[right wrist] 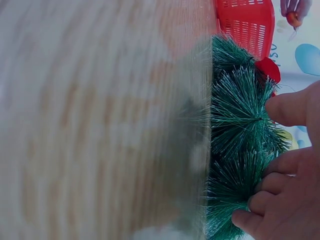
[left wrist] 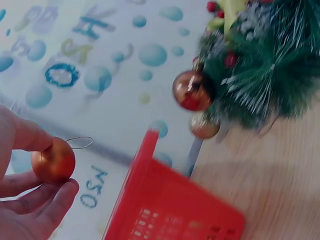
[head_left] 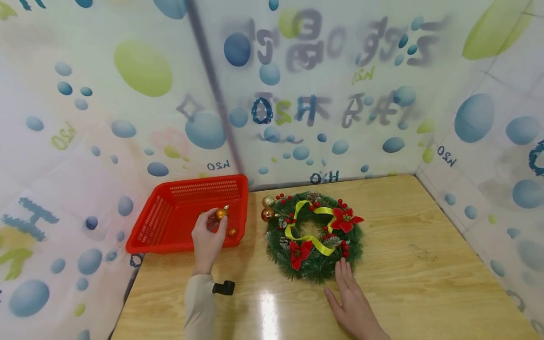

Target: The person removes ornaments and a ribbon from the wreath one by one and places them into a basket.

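Observation:
Between thumb and fingertips, my left hand pinches an orange-gold Christmas ball above the right part of the red plastic basket. A thin hanging loop sticks out from the ball in the left wrist view. My right hand has its fingers straight, with the tips right at the near edge of a green Christmas wreath. The wreath lies flat, carrying red poinsettias, red berries, pinecones and a loose yellow ribbon. A copper ball and a glittery gold ball sit at its left side.
Another small orange ball lies inside the basket near its right wall. Both basket and wreath stand on a light wooden table. Sheets printed with bubbles enclose the table at the back and both sides.

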The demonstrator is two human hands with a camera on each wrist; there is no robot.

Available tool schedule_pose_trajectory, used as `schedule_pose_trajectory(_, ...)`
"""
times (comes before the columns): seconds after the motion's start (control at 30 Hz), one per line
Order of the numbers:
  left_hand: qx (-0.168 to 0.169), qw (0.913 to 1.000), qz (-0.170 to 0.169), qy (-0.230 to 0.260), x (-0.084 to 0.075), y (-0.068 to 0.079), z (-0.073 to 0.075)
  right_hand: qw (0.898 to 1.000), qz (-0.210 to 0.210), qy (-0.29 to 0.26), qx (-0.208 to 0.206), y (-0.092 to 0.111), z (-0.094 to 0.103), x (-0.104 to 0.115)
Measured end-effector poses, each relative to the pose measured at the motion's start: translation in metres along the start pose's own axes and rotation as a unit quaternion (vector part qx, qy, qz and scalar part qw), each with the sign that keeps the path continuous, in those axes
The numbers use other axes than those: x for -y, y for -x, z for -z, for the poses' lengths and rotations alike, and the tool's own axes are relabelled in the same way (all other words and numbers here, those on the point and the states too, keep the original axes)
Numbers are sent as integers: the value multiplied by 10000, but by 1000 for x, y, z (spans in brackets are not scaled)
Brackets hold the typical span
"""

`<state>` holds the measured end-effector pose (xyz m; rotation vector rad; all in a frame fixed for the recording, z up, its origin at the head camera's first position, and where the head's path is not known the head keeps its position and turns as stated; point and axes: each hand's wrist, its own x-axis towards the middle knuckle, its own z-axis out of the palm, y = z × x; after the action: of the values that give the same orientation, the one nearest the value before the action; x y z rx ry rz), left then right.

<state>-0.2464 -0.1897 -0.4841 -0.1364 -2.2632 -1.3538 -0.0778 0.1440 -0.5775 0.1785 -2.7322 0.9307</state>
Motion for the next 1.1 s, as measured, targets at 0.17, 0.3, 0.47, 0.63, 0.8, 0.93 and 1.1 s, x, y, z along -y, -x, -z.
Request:
schedule_pose_trajectory(0.17,-64,9992,261,-299,11,-7,15,10000,14,42,-49,0,-1,0)
schedule_pose_trajectory(0.3,-140,9982,427,-386,21,-12,25,10000,-50,62,-51,0,-1,1)
schedule_pose_trajectory(0.47,-316,9967,626,-405,34,-13,34,9999,-79,123,-55,1,-3,2)
schedule_pose_trajectory(0.63,-373,9956,713,-477,43,-16,39,9998,-26,145,-155,2,-5,0)
schedule_pose_trajectory(0.8,-585,9945,770,-393,46,-22,40,9998,-131,140,-61,2,-5,-1)
schedule_pose_trajectory(0.93,-614,9943,808,-342,48,-26,39,9999,-156,24,-8,1,-4,0)
schedule_pose_trajectory(1.1,-535,9938,897,-377,50,-30,38,9997,-242,63,59,-1,-3,2)
